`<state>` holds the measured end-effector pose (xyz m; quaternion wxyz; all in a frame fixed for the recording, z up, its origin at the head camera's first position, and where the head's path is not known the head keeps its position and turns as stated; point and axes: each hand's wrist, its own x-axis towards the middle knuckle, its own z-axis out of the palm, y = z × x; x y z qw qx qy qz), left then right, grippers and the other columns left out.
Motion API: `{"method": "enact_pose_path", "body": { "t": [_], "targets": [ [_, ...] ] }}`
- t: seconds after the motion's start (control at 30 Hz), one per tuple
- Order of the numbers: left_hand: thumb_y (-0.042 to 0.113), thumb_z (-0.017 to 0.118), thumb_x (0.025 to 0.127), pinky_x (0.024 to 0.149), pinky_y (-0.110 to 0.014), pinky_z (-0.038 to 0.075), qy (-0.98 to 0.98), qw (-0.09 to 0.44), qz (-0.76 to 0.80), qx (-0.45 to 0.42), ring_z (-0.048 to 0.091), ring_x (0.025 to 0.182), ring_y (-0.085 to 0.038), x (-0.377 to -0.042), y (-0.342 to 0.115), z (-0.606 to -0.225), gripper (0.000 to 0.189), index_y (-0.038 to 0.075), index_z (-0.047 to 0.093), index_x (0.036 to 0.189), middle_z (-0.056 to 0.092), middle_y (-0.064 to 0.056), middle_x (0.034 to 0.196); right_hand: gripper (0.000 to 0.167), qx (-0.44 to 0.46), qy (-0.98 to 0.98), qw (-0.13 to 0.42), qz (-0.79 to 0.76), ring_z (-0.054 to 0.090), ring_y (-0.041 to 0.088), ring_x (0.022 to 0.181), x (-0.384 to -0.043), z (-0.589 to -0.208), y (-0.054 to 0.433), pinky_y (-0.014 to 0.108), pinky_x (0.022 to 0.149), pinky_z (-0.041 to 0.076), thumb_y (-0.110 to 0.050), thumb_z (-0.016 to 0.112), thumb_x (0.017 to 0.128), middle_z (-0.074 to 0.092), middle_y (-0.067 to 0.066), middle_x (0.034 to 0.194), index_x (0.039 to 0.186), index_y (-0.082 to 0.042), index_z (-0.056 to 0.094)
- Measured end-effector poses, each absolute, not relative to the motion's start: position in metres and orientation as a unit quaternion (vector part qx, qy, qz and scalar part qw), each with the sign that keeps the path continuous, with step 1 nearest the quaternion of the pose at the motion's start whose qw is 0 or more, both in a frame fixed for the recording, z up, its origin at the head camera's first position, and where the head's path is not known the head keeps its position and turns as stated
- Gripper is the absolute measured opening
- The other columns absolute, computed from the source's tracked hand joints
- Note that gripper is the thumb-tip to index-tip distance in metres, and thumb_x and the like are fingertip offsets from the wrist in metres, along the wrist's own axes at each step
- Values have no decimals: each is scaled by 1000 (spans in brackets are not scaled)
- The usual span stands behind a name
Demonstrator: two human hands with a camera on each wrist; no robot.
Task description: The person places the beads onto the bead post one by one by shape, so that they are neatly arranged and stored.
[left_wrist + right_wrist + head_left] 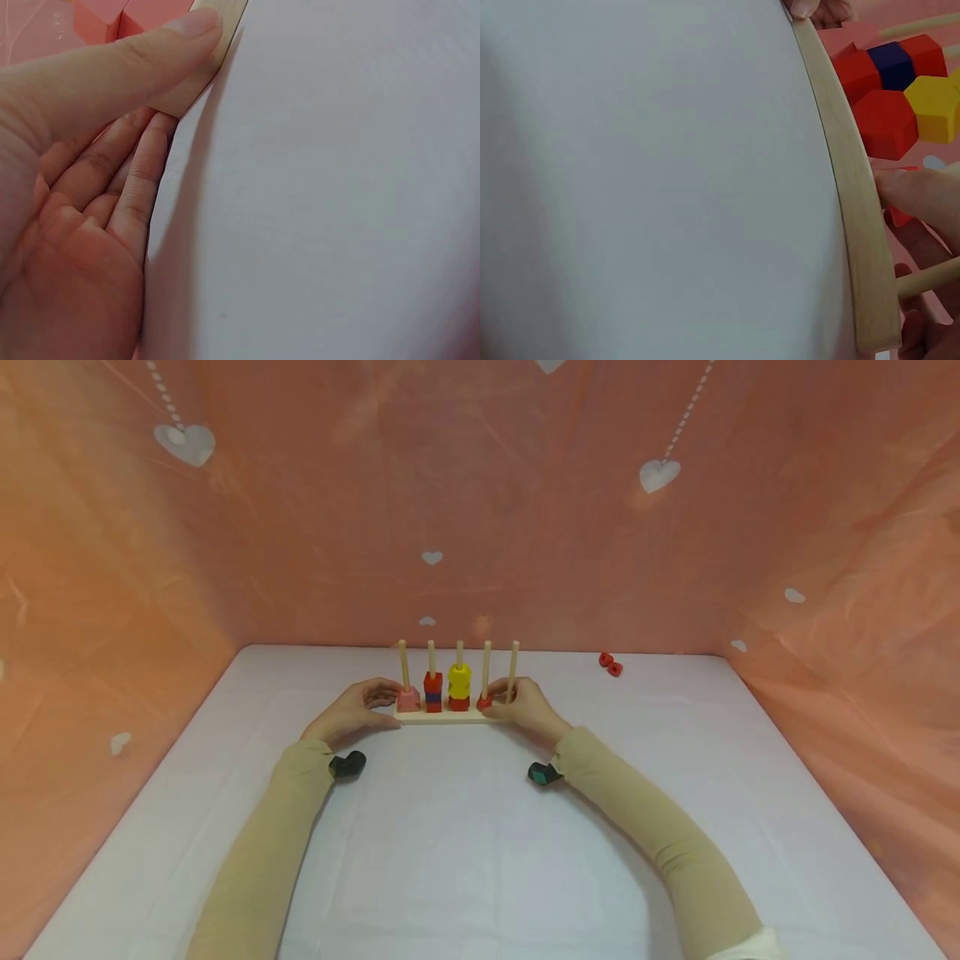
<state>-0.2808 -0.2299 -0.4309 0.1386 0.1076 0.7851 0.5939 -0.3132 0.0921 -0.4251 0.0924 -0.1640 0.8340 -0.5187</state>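
Observation:
A wooden peg stacker (pixel 442 719) with several upright pegs stands toward the back of the table. My left hand (pixel 354 708) grips its left end, thumb along the front edge and fingers behind. Pink blocks (pixel 408 700) sit low on the leftmost peg, close to those fingers. The second peg carries a red and dark blue stack (pixel 432 692); yellow beads (pixel 460 682) top a red one on the third. At the fourth peg, my right hand (pixel 531 708) pinches a small red bead (pixel 901 217) near the base, its thumb covering part of it. The rightmost peg (pixel 513 662) is bare.
Two loose red beads (pixel 611 664) lie at the back right of the white table (pixel 450 843). A pink-orange cloth (pixel 480 510) with heart shapes rises behind and on both sides. Dark wrist devices (pixel 348 766) show below both cuffs.

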Motion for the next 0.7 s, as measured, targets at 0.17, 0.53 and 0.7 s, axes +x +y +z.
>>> {"method": "enact_pose_path", "body": {
  "t": [0.17,0.53,0.7],
  "targets": [
    [5,81,75,103,-44,36,788,139,590,104,46,122,-28,-281,-230,-431,62,7,51,129,51,-11,132,30,-184,834,99,-511,59,25,107,-315,-426,94,38,94,45,-11,80,78,68,8,104,104,-3,69],
    [4,80,76,105,-46,34,789,136,588,115,44,124,-31,-280,-231,-432,61,4,50,130,50,-14,133,46,-240,824,81,-507,58,28,107,-313,-410,125,42,95,45,-11,77,81,63,12,116,121,0,58],
    [5,80,76,104,-43,36,792,135,584,113,44,124,-29,-280,-230,-431,62,5,50,130,50,-13,133,51,-256,824,29,-504,53,40,114,-315,-397,157,49,97,42,-5,76,81,60,20,118,126,4,54]
  ]
}}
